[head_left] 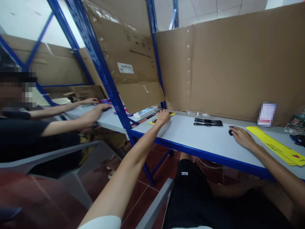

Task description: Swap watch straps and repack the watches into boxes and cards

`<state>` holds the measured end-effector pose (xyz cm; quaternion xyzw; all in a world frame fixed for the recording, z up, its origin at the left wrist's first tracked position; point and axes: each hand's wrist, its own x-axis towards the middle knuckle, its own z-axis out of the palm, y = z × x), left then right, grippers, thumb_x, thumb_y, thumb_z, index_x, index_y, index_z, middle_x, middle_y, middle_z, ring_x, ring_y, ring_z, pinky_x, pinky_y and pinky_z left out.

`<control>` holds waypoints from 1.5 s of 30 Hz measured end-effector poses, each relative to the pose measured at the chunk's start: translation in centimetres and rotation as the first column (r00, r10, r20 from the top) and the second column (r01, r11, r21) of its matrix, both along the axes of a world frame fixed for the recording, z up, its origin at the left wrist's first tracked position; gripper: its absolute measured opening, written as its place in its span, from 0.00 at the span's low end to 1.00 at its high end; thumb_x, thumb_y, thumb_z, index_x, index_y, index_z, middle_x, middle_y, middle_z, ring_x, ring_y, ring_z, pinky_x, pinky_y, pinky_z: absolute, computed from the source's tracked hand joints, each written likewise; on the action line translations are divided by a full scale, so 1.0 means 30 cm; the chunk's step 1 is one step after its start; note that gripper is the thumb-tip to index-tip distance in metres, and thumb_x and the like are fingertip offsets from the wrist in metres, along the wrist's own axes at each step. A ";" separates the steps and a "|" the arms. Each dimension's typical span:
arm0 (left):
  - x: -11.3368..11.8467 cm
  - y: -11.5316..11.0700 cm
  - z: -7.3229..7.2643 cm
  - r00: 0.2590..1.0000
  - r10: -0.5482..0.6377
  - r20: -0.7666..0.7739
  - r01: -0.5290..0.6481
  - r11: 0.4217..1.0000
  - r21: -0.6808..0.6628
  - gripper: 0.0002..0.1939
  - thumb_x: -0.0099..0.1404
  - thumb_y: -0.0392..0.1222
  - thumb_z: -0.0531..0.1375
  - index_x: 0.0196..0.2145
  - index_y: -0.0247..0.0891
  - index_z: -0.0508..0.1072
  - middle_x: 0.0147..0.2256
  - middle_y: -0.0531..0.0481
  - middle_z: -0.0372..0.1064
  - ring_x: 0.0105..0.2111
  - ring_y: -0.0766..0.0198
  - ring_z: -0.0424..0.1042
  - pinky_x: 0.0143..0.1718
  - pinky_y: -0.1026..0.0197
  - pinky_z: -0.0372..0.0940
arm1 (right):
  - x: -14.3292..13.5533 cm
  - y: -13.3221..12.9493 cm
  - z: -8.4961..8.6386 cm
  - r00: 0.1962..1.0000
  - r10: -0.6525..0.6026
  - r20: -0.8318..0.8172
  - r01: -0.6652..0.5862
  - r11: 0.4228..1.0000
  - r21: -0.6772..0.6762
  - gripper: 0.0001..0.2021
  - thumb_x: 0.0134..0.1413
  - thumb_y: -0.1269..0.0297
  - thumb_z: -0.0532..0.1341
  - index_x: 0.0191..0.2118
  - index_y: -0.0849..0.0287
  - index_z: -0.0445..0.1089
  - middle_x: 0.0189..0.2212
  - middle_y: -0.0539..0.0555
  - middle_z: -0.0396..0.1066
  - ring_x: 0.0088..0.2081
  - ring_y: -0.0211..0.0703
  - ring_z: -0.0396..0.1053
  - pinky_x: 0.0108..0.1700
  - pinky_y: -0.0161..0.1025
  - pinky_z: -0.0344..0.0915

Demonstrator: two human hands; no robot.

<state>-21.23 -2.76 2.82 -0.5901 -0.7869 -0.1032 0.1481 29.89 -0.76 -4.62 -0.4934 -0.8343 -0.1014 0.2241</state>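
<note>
At the far left end of the grey table, my left hand lies over a yellow card with dark items on it; its fingers are bent and what they touch is partly hidden. My right hand rests on the tabletop to the right, its fingertips at a small black object. Between my hands lie several long black items side by side. Right of my right hand, yellow printed strips are fanned in a stack.
A phone leans on the cardboard wall at the back right, beside a clear plastic-wrapped item. A blue metal post and a white power strip stand left. Another person's arms reach over the neighbouring table.
</note>
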 end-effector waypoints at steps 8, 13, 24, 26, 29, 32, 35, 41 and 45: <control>-0.170 0.027 -0.112 0.991 0.135 0.015 -0.134 0.990 -0.042 0.36 0.68 0.60 0.57 0.63 0.31 0.63 0.57 0.24 0.69 0.60 0.34 0.66 0.57 0.41 0.61 | -0.017 -0.030 0.026 1.000 0.004 -0.018 -0.004 1.000 -0.003 0.23 0.70 0.59 0.50 0.60 0.60 0.73 0.56 0.64 0.74 0.56 0.58 0.71 0.60 0.52 0.64; -0.187 0.052 -0.140 0.991 0.131 0.005 -0.131 0.991 -0.002 0.38 0.68 0.63 0.56 0.63 0.28 0.61 0.54 0.22 0.71 0.60 0.34 0.67 0.59 0.42 0.58 | -0.027 -0.044 0.037 1.000 -0.008 -0.018 0.007 1.000 -0.016 0.22 0.69 0.58 0.51 0.58 0.61 0.74 0.54 0.64 0.75 0.54 0.57 0.71 0.59 0.51 0.65; -0.114 -0.035 -0.081 0.997 0.031 -0.064 -0.028 0.998 0.048 0.30 0.72 0.58 0.53 0.62 0.34 0.61 0.54 0.28 0.69 0.53 0.42 0.72 0.50 0.51 0.65 | -0.042 -0.053 0.041 0.996 -0.073 -0.042 0.072 0.997 -0.024 0.20 0.67 0.56 0.55 0.56 0.60 0.75 0.53 0.65 0.75 0.53 0.59 0.71 0.56 0.53 0.65; -0.096 -0.066 -0.068 0.995 -0.033 -0.089 0.039 0.997 0.059 0.29 0.73 0.59 0.52 0.62 0.37 0.61 0.54 0.31 0.68 0.53 0.44 0.71 0.50 0.53 0.65 | -0.042 -0.057 0.039 0.997 -0.061 -0.052 0.061 0.998 -0.013 0.21 0.67 0.55 0.55 0.55 0.60 0.75 0.53 0.65 0.75 0.53 0.59 0.71 0.57 0.53 0.64; -0.041 -0.113 -0.050 0.975 -0.191 -0.116 0.200 0.977 0.074 0.28 0.72 0.60 0.53 0.62 0.41 0.63 0.52 0.36 0.69 0.52 0.48 0.72 0.51 0.55 0.65 | -0.043 -0.063 0.049 0.994 -0.036 -0.099 0.038 0.999 0.019 0.19 0.66 0.55 0.56 0.53 0.60 0.77 0.52 0.65 0.75 0.54 0.59 0.71 0.58 0.53 0.64; 0.065 -0.141 -0.035 0.930 -0.352 -0.103 0.362 0.928 0.089 0.27 0.72 0.59 0.54 0.62 0.44 0.64 0.53 0.39 0.69 0.51 0.49 0.72 0.52 0.55 0.65 | -0.062 -0.064 0.093 0.965 -0.004 -0.261 0.021 0.998 0.063 0.16 0.65 0.57 0.57 0.46 0.59 0.78 0.50 0.64 0.77 0.54 0.58 0.71 0.59 0.52 0.64; 0.213 -0.135 -0.022 0.851 -0.516 -0.095 0.524 0.846 0.095 0.27 0.71 0.59 0.56 0.62 0.45 0.65 0.55 0.40 0.68 0.51 0.49 0.72 0.51 0.54 0.66 | -0.118 -0.050 0.165 0.829 0.001 -0.559 -0.021 0.999 -0.029 0.16 0.65 0.55 0.56 0.37 0.58 0.77 0.38 0.60 0.80 0.43 0.52 0.76 0.48 0.46 0.71; 0.524 -0.071 -0.010 0.659 -0.734 -0.163 0.750 0.658 0.069 0.27 0.71 0.58 0.58 0.61 0.42 0.67 0.55 0.39 0.67 0.51 0.49 0.71 0.49 0.53 0.67 | -0.224 -0.022 0.253 0.412 -0.182 -0.893 -0.420 0.832 -0.364 0.14 0.60 0.53 0.64 0.36 0.60 0.72 0.25 0.54 0.76 0.19 0.38 0.71 0.16 0.31 0.57; 0.637 -0.057 -0.030 0.608 -0.779 -0.150 0.793 0.603 0.083 0.27 0.71 0.58 0.57 0.61 0.41 0.65 0.56 0.37 0.67 0.52 0.49 0.70 0.49 0.52 0.67 | -0.203 -0.036 0.251 0.291 -0.208 -0.934 -0.372 0.875 -0.310 0.08 0.54 0.63 0.67 0.32 0.60 0.69 0.20 0.49 0.71 0.15 0.34 0.65 0.14 0.29 0.54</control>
